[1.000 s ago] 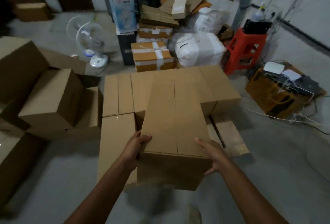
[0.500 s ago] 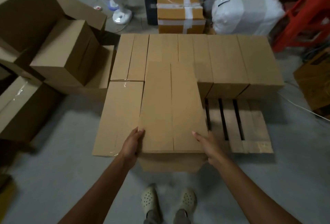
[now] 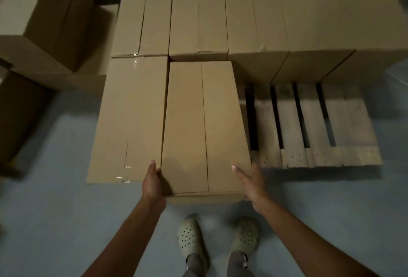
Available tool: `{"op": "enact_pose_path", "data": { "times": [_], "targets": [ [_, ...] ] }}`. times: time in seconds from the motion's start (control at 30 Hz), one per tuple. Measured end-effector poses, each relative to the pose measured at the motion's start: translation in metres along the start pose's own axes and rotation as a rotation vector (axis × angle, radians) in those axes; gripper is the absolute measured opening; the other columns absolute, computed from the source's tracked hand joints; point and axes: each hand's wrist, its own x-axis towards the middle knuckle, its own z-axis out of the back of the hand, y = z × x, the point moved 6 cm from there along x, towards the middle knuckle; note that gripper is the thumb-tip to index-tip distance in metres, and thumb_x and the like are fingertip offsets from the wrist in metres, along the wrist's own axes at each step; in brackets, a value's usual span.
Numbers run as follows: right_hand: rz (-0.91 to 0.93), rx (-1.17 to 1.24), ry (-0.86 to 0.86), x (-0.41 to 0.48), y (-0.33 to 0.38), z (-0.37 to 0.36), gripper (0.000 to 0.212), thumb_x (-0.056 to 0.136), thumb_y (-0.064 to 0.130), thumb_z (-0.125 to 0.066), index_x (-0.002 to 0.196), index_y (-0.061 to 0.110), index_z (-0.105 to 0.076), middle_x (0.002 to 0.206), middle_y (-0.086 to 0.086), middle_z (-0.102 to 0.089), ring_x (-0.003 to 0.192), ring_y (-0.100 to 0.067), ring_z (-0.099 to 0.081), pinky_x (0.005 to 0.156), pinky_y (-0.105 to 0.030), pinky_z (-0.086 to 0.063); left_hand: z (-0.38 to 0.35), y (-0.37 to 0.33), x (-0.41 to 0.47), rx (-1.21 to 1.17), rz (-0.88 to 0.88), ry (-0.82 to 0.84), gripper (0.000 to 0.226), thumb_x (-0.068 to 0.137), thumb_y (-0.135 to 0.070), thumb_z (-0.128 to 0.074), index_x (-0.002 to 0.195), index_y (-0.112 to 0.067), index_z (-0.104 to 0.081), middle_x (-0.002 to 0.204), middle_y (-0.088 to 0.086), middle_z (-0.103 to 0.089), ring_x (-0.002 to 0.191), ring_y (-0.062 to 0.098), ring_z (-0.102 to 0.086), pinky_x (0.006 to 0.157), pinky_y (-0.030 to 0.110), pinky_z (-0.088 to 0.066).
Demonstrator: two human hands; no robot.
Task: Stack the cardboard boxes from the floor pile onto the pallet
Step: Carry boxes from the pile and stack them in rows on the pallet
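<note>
Left hand: clasps the near left corner of a plain brown oblong cardboard box, thumb raised along the edge, fingers hidden behind the side.

Right hand: clasps the near right corner of the same box, thumb tip on the top face, fingers out of sight below.

Box: lower centre of the frame, long side running away from the person. Two top flaps meet in a straight middle seam; no tape or print shows. Whether its base rests on anything cannot be told.

Taped brown box: just beside it on the left, clear tape glinting at both ends.

Row of brown boxes: across the top of the frame, side by side.

Pale wooden slatted pallet: bare slats at centre right.

Floor pile of brown boxes: upper left.

Perforated beige clogs: bottom centre, on grey floor.
</note>
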Motion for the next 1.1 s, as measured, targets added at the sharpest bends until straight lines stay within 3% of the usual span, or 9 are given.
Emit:
{"op": "enact_pose_path", "data": {
  "times": [0.1, 0.2, 0.3, 0.33, 0.43, 0.53, 0.67, 0.83, 1.1],
  "targets": [
    [0.030, 0.002, 0.004, 0.006, -0.019, -0.019, 0.080, 0.086, 0.052, -0.071, 0.152, 0.020, -0.038, 0.144, -0.003, -0.053, 0.130, -0.027, -0.053, 0.105, -0.047, -0.048, 0.018, 0.010, 0.022, -0.094, 0.036, -0.081, 0.064, 0.101, -0.057, -0.045, 0.134, -0.002, -0.054, 0.126, 0.020, -0.064, 0.117, 0.035, -0.061, 0.101, 0.049, -0.049],
    [0.033, -0.004, 0.022, 0.009, -0.032, -0.037, 0.077, 0.087, 0.053, -0.070, 0.150, 0.022, -0.038, 0.142, -0.002, -0.055, 0.127, -0.026, -0.054, 0.105, -0.049, -0.048, 0.030, 0.021, 0.030, -0.235, 0.082, -0.165, 0.064, 0.104, -0.048, -0.044, 0.150, -0.004, -0.035, 0.113, 0.014, -0.061, 0.108, 0.030, -0.060, 0.100, 0.047, -0.046],
    [-0.008, 0.003, 0.036, 0.016, -0.047, -0.049, 0.089, 0.079, 0.064, -0.071, 0.152, 0.031, -0.032, 0.147, -0.001, -0.051, 0.131, -0.029, -0.052, 0.101, -0.059, -0.049, 0.039, 0.030, 0.034, -0.406, 0.127, -0.206, 0.072, 0.104, -0.049, -0.044, 0.161, -0.017, -0.014, 0.147, 0.018, -0.046, 0.124, 0.035, -0.056, 0.109, 0.050, -0.043],
    [-0.018, 0.010, 0.032, 0.021, -0.053, -0.050, 0.093, 0.075, 0.068, -0.072, 0.151, 0.033, -0.032, 0.147, -0.001, -0.051, 0.130, -0.030, -0.052, 0.100, -0.060, -0.050, 0.042, 0.033, 0.038, -0.432, 0.133, -0.210, 0.073, 0.103, -0.051, -0.044, 0.161, -0.018, -0.012, 0.148, 0.018, -0.043, 0.123, 0.036, -0.057, 0.111, 0.051, -0.042],
    [-0.043, 0.016, 0.007, 0.032, -0.063, -0.055, 0.091, 0.077, 0.061, -0.076, 0.151, 0.032, -0.034, 0.145, -0.002, -0.053, 0.128, -0.029, -0.054, 0.102, -0.058, -0.050, 0.050, 0.041, 0.052, -0.490, 0.166, -0.194, 0.079, 0.102, -0.056, -0.044, 0.158, -0.010, -0.016, 0.132, 0.018, -0.044, 0.109, 0.034, -0.060, 0.112, 0.052, -0.041],
    [-0.042, -0.006, -0.007, 0.032, -0.064, -0.057, 0.083, 0.084, 0.050, -0.076, 0.153, 0.026, -0.036, 0.145, -0.003, -0.054, 0.129, -0.028, -0.053, 0.106, -0.052, -0.048, 0.055, 0.045, 0.062, -0.494, 0.192, -0.200, 0.081, 0.097, -0.061, -0.048, 0.150, -0.004, -0.028, 0.144, 0.021, -0.045, 0.128, 0.037, -0.053, 0.111, 0.055, -0.041],
    [-0.005, -0.012, -0.034, 0.035, -0.055, -0.062, 0.077, 0.090, 0.042, -0.072, 0.155, 0.023, -0.034, 0.148, -0.005, -0.051, 0.132, -0.029, -0.050, 0.107, -0.043, -0.045, 0.050, 0.045, 0.071, -0.534, 0.167, -0.154, 0.081, 0.097, -0.062, -0.048, 0.152, -0.005, -0.028, 0.144, 0.021, -0.045, 0.131, 0.036, -0.049, 0.114, 0.053, -0.038],
    [0.033, 0.002, -0.039, 0.056, -0.036, -0.066, 0.082, 0.091, 0.040, -0.072, 0.158, 0.021, -0.028, 0.153, -0.006, -0.046, 0.137, -0.028, -0.046, 0.112, -0.044, -0.041, 0.033, 0.024, 0.080, -0.613, 0.096, -0.067, 0.063, 0.098, -0.062, -0.044, 0.139, -0.015, -0.050, 0.129, 0.013, -0.061, 0.102, 0.028, -0.064, 0.098, 0.046, -0.048],
    [0.044, 0.032, -0.041, 0.075, -0.026, -0.067, 0.078, 0.094, 0.037, -0.069, 0.158, 0.019, -0.027, 0.153, -0.006, -0.045, 0.138, -0.029, -0.045, 0.112, -0.045, -0.041, 0.022, 0.020, 0.088, -0.632, 0.124, -0.013, 0.059, 0.097, -0.064, -0.045, 0.127, -0.016, -0.059, 0.125, 0.012, -0.065, 0.117, 0.030, -0.063, 0.109, 0.049, -0.045]
  ]
}}
